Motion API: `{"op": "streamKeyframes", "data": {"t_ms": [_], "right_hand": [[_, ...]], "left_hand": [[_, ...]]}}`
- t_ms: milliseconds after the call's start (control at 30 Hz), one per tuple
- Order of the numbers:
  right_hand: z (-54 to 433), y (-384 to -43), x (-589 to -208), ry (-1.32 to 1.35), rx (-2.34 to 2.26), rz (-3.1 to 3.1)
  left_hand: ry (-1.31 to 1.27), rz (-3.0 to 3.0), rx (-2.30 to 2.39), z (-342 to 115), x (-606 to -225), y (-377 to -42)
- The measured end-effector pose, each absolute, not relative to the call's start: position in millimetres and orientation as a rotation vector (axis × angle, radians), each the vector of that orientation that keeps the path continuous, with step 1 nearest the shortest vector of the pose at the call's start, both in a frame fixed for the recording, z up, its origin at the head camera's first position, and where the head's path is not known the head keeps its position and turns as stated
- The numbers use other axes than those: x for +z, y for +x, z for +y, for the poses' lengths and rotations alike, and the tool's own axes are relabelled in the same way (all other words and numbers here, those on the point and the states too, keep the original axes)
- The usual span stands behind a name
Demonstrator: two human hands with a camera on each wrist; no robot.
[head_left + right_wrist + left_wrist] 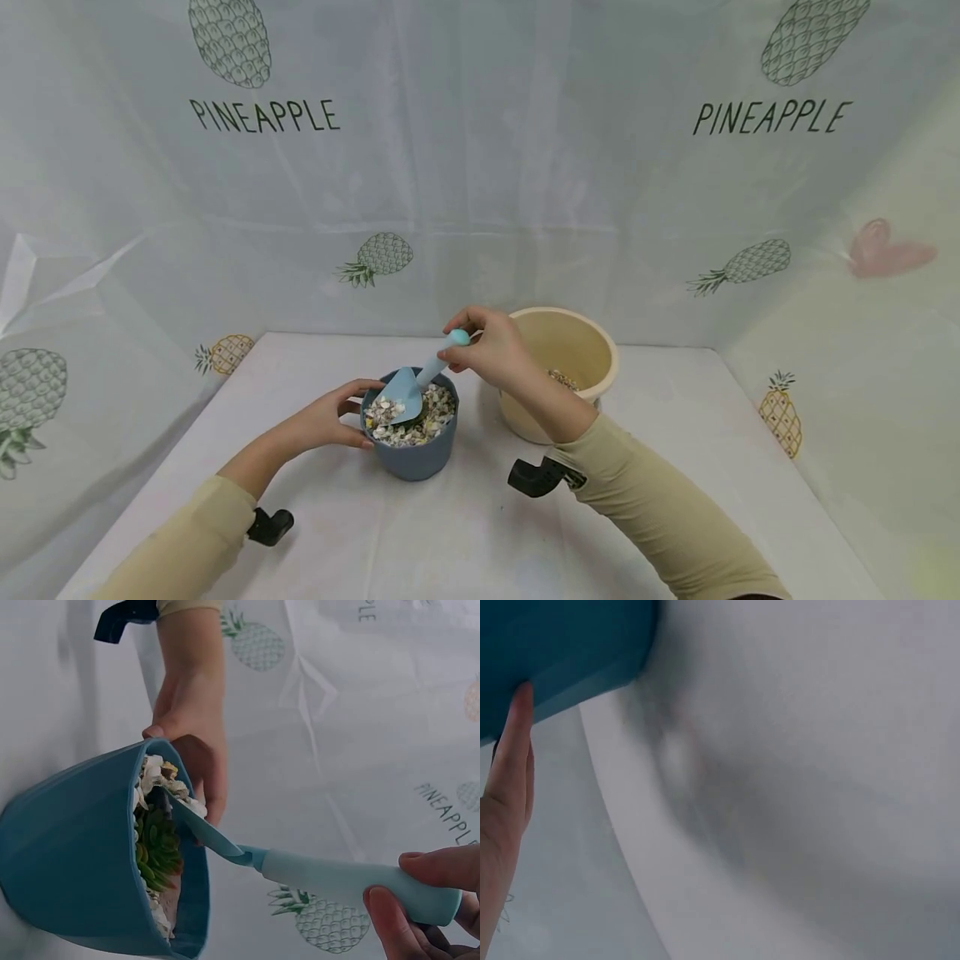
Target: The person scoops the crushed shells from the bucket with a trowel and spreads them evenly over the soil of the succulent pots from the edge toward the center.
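Note:
A blue flower pot (415, 460) stands on the white-covered table, filled with pale stone chips (438, 406). A green succulent (156, 851) grows among the chips in the right wrist view; in the head view the trowel mostly covers it. My left hand (327, 419) holds the pot at its left side, thumb toward the front and fingers at the rim. Between thumb and fingers, my right hand (491, 346) grips the handle end of a light blue trowel (330, 879). The trowel slants down into the pot, and chips lie at its blade.
Behind and right of the blue pot stands a larger cream pot (540, 427), with some chips low inside; the right forearm passes in front of it. A pineapple-print curtain (480, 167) hangs behind the table (675, 467) and along its sides.

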State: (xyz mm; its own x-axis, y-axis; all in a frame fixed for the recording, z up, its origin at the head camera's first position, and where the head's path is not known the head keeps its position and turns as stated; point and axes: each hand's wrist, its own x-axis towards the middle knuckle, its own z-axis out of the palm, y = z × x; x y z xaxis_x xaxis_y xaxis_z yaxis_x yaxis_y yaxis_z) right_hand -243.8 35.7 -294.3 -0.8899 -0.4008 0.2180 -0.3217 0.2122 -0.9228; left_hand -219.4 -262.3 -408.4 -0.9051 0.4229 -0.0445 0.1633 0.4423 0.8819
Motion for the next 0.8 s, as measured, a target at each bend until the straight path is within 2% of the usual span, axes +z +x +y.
{"op": "streamKeyframes", "data": {"t_ms": [800], "right_hand": [[33.7, -242.4, -291.8, -0.665, -1.839, 2.425]], "left_hand": [[0.650, 2.176, 1.311, -266.1, -392.8, -251.4]]}}
